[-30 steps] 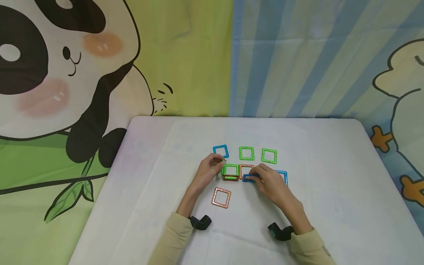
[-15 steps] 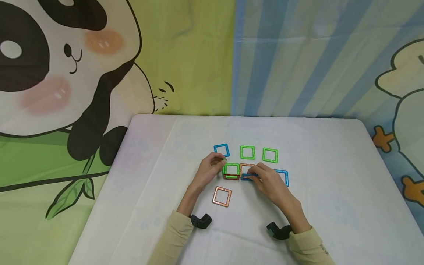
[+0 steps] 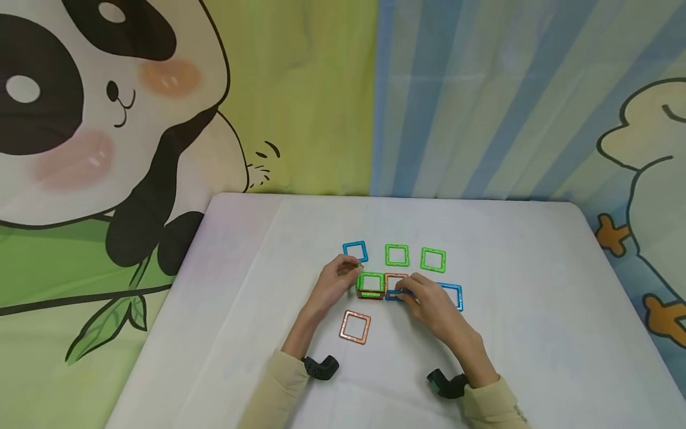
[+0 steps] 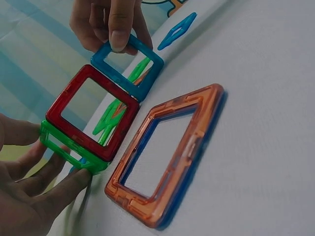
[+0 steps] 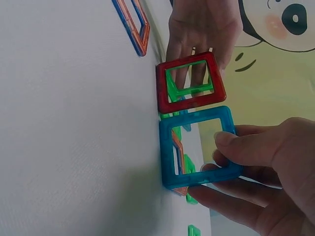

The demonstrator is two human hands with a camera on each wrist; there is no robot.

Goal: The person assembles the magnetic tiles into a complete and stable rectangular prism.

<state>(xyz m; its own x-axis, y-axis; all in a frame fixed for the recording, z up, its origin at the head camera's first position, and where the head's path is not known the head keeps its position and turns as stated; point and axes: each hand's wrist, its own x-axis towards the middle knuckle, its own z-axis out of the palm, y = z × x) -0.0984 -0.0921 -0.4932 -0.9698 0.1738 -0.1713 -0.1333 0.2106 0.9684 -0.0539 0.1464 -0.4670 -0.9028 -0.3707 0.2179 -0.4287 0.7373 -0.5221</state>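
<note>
My left hand (image 3: 332, 285) grips the left side of a small box of magnetic tiles, thumb and fingers on a green tile (image 4: 74, 146). A red magnetic tile (image 5: 162, 88) stands upright as the box's near side. Between thumb and fingers, my right hand (image 3: 436, 305) pinches a blue magnetic tile (image 5: 167, 152). That blue tile stands upright beside the red one, their edges close together. Behind it lies a flat orange tile (image 3: 396, 275), partly covered by the right fingers in the head view.
A loose orange tile (image 3: 343, 325) lies nearer, with blue showing beneath it in the left wrist view. Farther back on the white table (image 3: 257, 268) lie a blue tile (image 3: 354, 243) and two green tiles (image 3: 397, 246). Another blue tile (image 3: 460, 298) is right of the right hand.
My right hand has brought the blue tile a little left, up beside the red tile and along the flat orange tile's near edge. The left hand keeps its place at the box.
</note>
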